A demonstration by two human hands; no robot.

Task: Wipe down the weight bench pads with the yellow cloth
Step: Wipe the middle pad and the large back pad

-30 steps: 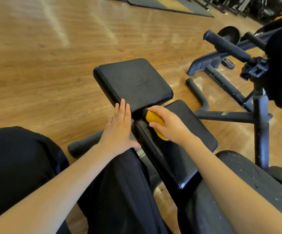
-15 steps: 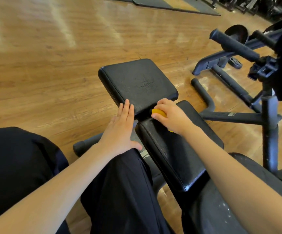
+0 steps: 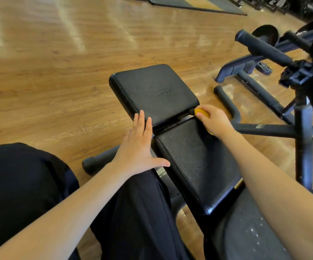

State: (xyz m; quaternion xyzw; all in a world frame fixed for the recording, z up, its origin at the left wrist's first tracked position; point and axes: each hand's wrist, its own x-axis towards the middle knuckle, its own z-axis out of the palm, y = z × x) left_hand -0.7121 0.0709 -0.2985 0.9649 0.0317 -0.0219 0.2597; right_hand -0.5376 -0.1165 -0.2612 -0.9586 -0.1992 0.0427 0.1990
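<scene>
While the right hand (image 3: pixel 214 121) curls its grip around the yellow cloth (image 3: pixel 201 112) at the far right corner of the middle bench pad (image 3: pixel 195 162), left hand (image 3: pixel 138 147) flat with fingers straight, fingertips touching the far seat pad (image 3: pixel 153 91), wooden floor (image 3: pixel 58 62) beneath.

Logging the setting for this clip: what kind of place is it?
Most likely a gym. A padded weight bench fills the middle, a black exercise machine frame with a foam roller bar stands to the right, and dark floor mats lie on the wooden floor behind.
</scene>
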